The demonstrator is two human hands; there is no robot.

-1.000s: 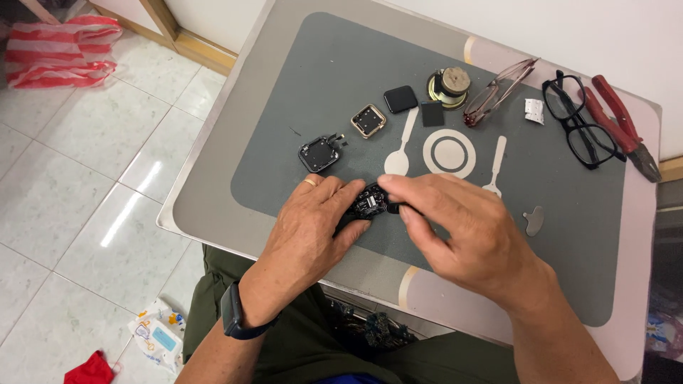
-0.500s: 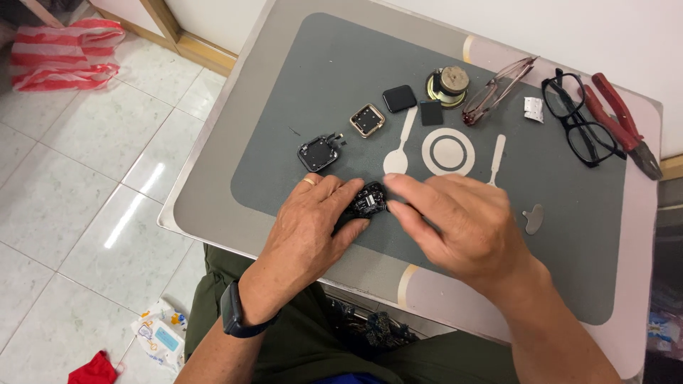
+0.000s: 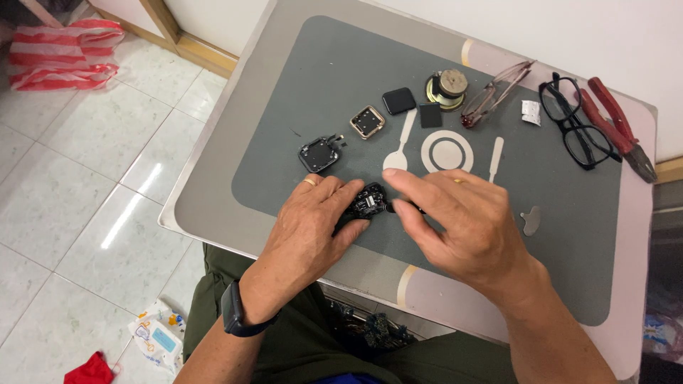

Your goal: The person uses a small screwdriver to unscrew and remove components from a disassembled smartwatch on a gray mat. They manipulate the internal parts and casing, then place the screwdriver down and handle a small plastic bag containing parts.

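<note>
hands (image 3: pixel 313 227) (image 3: pixel 462 227), small black watch module (image 3: pixel 368 202) between

Your left hand (image 3: pixel 313 227) and right hand (image 3: pixel 462 227) meet over the small watch module (image 3: pixel 368 202) at the mat's (image 3: pixel 341 85) near edge. Behind it lie the open case (image 3: pixel 319 153), square module (image 3: pixel 368 121) and speaker (image 3: pixel 446 88). Far right: spectacles (image 3: pixel 575 121), then pliers (image 3: pixel 617 128).

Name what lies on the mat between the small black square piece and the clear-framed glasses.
In the head view, a round metal motor-like part stands between the black square piece and the clear-framed glasses; a smaller dark square lies just below it.
</note>
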